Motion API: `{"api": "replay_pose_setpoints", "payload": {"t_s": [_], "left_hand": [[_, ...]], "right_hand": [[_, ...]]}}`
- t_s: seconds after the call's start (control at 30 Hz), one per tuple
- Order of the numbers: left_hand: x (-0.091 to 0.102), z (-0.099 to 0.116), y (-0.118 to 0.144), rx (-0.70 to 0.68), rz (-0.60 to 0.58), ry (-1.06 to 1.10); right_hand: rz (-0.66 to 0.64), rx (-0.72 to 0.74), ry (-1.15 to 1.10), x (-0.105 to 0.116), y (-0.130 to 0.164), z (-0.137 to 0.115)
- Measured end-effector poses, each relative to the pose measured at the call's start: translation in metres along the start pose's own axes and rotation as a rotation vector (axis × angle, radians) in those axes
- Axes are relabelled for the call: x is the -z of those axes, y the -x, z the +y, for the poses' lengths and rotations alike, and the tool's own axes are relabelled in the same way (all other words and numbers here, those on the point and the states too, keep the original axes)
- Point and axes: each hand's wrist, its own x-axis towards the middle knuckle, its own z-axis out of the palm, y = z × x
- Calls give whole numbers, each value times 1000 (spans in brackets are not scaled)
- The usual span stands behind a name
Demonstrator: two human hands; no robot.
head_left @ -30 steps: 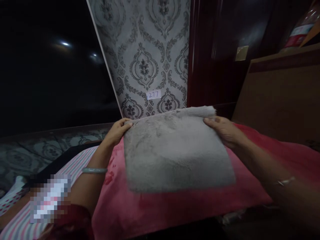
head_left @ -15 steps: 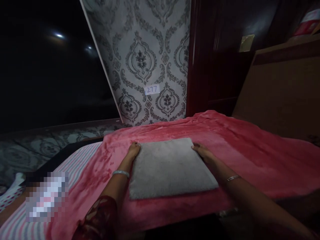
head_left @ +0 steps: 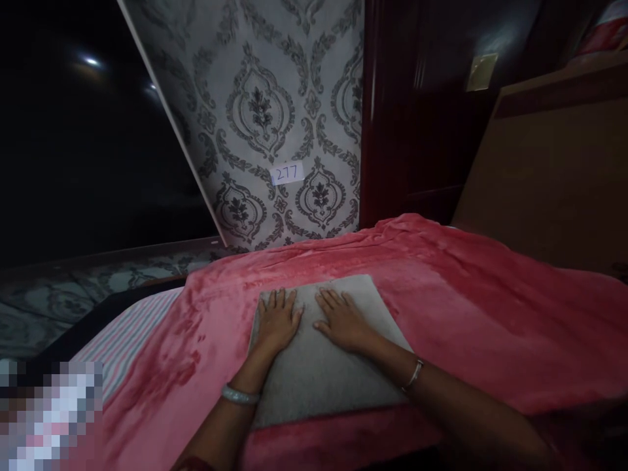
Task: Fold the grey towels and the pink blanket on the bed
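The grey folded towel (head_left: 333,366) lay flat on the pink blanket (head_left: 490,327); the left hand (head_left: 277,320) and right hand (head_left: 343,320) rested on it, palms down, fingers spread, gripping nothing.

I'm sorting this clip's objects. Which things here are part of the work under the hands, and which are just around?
In hand:
- grey towel, folded flat
- left hand and right hand, palms flat on it
- red blanket under the towel

Just around:
- striped sheet
- paper tag marked 277 on the patterned wall
- wooden headboard
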Motion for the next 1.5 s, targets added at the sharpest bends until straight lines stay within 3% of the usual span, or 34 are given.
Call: {"api": "replay_pose_setpoints", "payload": {"t_s": [0.27, 0.5, 0.6, 0.7, 0.87, 0.97, 1.07, 1.27, 1.4, 1.5], "left_hand": [[5, 2, -3, 2, -24, 7], [10, 4, -5, 13, -48, 17], [20, 1, -8, 25, -125, 81], [32, -2, 4, 2, -144, 156], [28, -5, 59, -137, -47, 130], [17, -7, 81, -98, -66, 74], [13, -5, 85, -66, -104, 35], [24, 4, 83, -58, -118, -9], [27, 8, 86, -42, -123, -35], [26, 8, 88, -38, -127, -27]], "right_hand": [[-41, -278, 37, 15, 36, 81], [-36, -323, -1, 20, 47, 95], [-43, -363, 41, 34, 53, 78], [2, -262, 88, 41, 65, 35], [5, 64, 1, 16, 81, -42], [22, 105, -27, 1, 87, -51], [19, 22, -10, 0, 98, -28], [70, -213, 39, 1, 141, 40], [136, -229, 22, -7, 162, 59], [115, -230, 7, 1, 162, 63]]}}
